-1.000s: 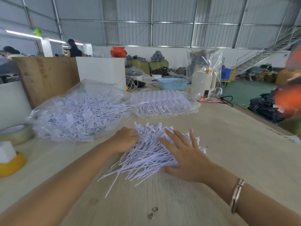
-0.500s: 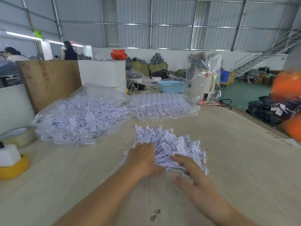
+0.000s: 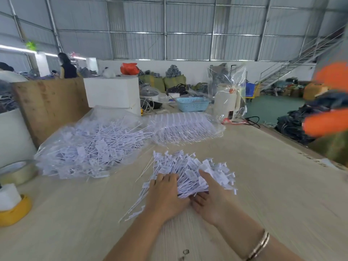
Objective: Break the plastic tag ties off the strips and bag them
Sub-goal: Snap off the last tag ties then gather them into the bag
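Pale wooden table [image 3: 263, 185] — loose tag ties [image 3: 190, 172], two clear bags (filled) [image 3: 90, 147], tape rolls [image 3: 18, 172].

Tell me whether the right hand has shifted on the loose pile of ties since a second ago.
Yes. The right hand has come off the pile of ties top toward its near edge, beside the left hand.

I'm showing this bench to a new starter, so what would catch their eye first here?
Most likely the loose heap of white tag ties in the middle of the wooden table, with the left hand and right hand cupped around its near edge. Next, the big clear bag of ties lying to the left, and the blurred orange shape at the far right.
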`<state>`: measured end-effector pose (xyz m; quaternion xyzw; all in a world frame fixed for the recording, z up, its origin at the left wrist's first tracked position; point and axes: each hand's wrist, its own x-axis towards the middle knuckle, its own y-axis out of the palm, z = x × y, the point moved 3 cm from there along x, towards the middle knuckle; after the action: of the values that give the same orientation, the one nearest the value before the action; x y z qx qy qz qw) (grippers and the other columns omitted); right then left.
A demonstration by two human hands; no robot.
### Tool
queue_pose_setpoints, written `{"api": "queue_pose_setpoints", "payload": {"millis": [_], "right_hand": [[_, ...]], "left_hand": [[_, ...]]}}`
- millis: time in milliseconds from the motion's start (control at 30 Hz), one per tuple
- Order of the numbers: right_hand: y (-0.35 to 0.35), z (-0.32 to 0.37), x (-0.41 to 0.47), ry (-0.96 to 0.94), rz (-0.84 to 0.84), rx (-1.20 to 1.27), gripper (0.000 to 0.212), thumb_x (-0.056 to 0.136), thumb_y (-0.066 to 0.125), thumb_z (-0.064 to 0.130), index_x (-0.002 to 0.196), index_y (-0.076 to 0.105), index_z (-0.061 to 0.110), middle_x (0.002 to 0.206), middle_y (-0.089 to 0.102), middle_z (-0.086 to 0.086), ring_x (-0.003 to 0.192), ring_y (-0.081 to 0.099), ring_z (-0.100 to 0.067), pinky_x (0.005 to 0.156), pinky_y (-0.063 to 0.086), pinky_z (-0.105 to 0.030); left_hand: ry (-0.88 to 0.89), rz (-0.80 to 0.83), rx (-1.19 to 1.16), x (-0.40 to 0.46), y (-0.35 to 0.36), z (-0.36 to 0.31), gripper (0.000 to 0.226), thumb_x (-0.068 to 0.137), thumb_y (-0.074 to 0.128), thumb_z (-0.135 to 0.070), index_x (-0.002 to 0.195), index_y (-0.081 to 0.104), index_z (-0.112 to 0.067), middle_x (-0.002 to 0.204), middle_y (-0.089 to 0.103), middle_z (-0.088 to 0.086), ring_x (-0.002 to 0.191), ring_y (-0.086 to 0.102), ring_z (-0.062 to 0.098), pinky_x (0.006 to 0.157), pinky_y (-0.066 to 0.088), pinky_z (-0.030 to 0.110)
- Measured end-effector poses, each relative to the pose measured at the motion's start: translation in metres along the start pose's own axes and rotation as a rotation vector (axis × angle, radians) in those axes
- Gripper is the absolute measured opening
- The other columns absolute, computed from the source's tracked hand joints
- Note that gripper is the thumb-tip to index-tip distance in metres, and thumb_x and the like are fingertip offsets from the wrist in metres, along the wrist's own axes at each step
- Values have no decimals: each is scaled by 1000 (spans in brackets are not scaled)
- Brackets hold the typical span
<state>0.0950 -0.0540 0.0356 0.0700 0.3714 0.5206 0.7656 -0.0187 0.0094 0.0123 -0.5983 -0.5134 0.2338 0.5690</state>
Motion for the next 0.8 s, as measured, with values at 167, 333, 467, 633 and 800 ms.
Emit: {"api": "queue_pose_setpoints", "payload": {"millis": [167,333,467,633,800], "right_hand": [[9,10,12,-24,-32,-126,31,78,72,34,86,62,6,77,66,-10,69,62,-23,55,49,-31],[22,7,25,-131,-68,-279,31,69,80,27,82,63,4,81,69,-13,77,66,-29,77,55,-39],[24,2,33,-124,-128,-262,36,69,81,25,85,62,-1,83,68,-15,80,66,-30,79,54,-40],[11,2,41,-109,-189,-260,27,75,74,22,85,62,0,74,66,-17,65,63,-30,64,54,-40],[2,9,41,-193,-220,-297,43,74,74,32,101,56,3,88,68,-21,73,68,-35,67,57,-50]], "left_hand": [[-2,-39,-28,-1,-3,4,51,72,46,-58,113,43,-28,113,53,-10,109,39,17,85,26,30],[4,-44,31,-4,-3,-1,52,77,43,-59,117,43,-27,115,53,-9,109,38,16,89,23,31],[7,-31,23,-7,-6,-6,53,74,38,-67,109,46,-28,109,51,-10,106,38,16,88,25,31],[13,27,-52,-8,-9,-2,73,78,12,-76,127,44,-33,123,48,-12,118,32,15,94,23,32],[-12,24,-136,-6,-17,3,50,91,22,-62,119,56,-39,116,58,-14,117,38,14,95,24,34]]}}
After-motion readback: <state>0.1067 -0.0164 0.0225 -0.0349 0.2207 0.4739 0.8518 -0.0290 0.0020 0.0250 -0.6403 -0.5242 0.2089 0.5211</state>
